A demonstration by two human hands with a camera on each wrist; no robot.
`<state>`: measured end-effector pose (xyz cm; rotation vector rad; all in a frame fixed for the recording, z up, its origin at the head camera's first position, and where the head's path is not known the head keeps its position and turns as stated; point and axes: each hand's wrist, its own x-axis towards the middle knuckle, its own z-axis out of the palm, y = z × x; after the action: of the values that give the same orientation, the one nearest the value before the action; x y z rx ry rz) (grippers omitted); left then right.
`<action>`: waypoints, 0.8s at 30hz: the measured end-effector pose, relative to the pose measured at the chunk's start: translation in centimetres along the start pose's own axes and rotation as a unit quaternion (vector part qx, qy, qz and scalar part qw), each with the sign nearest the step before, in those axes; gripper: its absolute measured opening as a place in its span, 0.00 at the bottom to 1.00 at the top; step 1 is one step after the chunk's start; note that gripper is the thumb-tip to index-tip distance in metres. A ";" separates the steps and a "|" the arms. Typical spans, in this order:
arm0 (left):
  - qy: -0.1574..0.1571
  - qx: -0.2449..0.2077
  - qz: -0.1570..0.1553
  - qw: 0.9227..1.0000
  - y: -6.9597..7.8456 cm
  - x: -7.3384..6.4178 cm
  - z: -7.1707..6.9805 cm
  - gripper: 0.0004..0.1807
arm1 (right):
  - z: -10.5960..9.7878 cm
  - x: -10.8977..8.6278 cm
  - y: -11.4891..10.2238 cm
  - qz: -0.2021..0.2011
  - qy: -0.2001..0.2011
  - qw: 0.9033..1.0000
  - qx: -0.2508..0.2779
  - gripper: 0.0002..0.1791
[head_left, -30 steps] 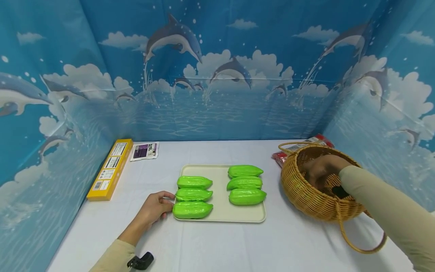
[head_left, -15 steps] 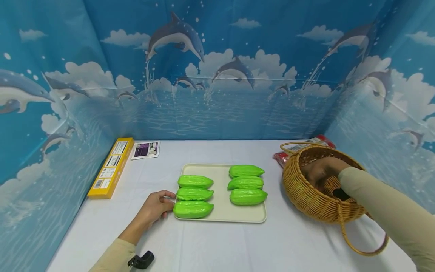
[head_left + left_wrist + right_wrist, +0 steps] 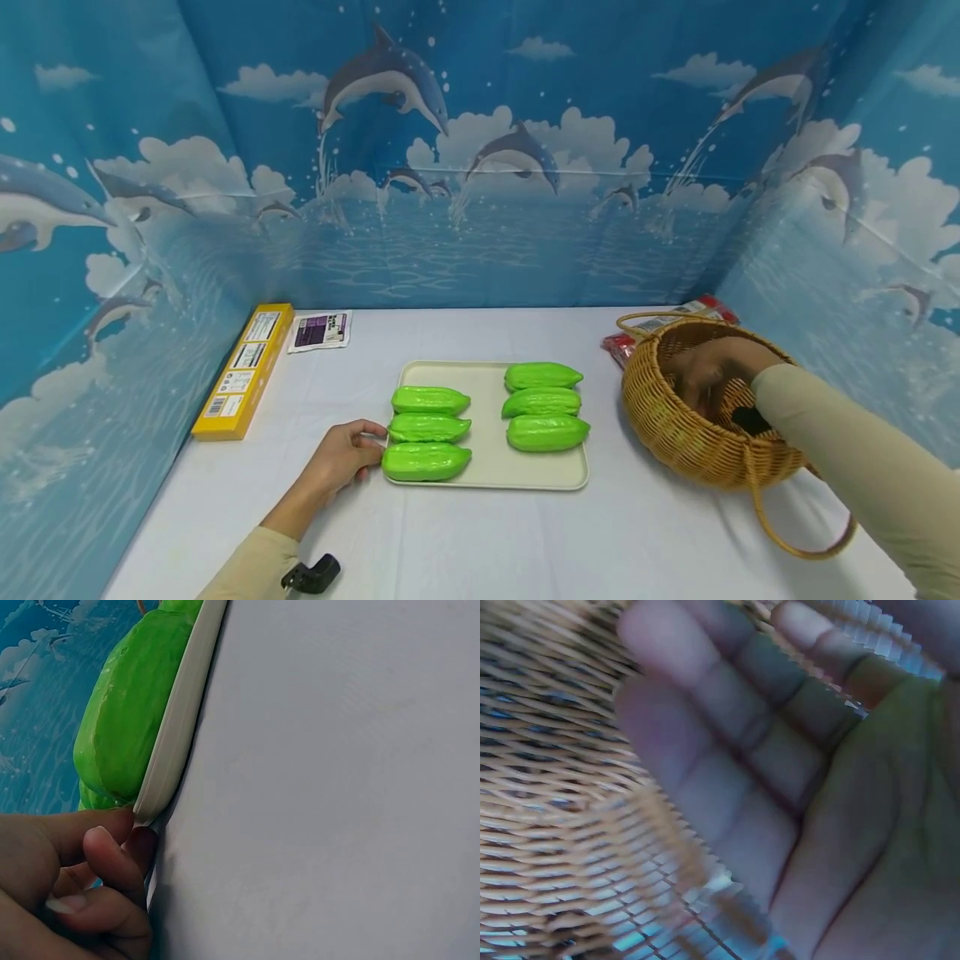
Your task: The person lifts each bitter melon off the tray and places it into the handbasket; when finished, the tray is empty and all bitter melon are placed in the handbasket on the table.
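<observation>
My left hand [image 3: 341,460] is at the near left corner of a cream rectangular tray [image 3: 489,467]. In the left wrist view, its thumb and a finger pinch the tray's rim [image 3: 166,769]. Three bright green, ridged, gourd-like fruits [image 3: 427,462] lie stacked in a column at the tray's left. Three more of these fruits [image 3: 548,433] lie in a column at its right. My right hand [image 3: 708,375] reaches into a round wicker basket [image 3: 667,437] that is tilted toward me. In the right wrist view its palm and extended fingers hold nothing, close to the woven wall [image 3: 570,817].
A long yellow box [image 3: 243,371] lies at the left, beside a small purple-and-white packet [image 3: 321,332]. A red packet [image 3: 618,347] lies partly behind the basket. The basket's handle [image 3: 806,550] hangs toward the front. A blue dolphin curtain [image 3: 480,250] surrounds the white table.
My right hand shifts slightly inside the basket. The left hand, tray and green fruits stay where they were.
</observation>
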<state>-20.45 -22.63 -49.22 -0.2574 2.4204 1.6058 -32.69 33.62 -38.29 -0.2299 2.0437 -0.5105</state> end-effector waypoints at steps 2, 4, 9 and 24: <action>0.002 0.003 -0.001 1.000 0.1 0.0 0.0 0.14 | -0.7 -0.8 -0.1 -0.009 0.013 1.000 0.003 0.43; 0.005 0.006 -0.001 1.000 0.1 -0.1 0.0 0.14 | -1.4 -1.6 -0.2 -0.026 0.026 0.999 0.005 0.34; 0.004 0.011 -0.003 1.000 0.2 -0.2 -0.1 0.14 | -2.4 -5.0 -0.9 -0.078 0.093 0.993 -0.012 0.28; 0.003 0.015 -0.001 1.000 0.3 -0.3 0.3 0.15 | 1.7 -15.3 -0.8 -0.161 0.507 0.846 0.043 0.20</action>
<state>-20.23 -22.26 -49.00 -0.2593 2.4465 1.5680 -23.52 38.00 -26.66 -0.2827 3.0188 -1.1009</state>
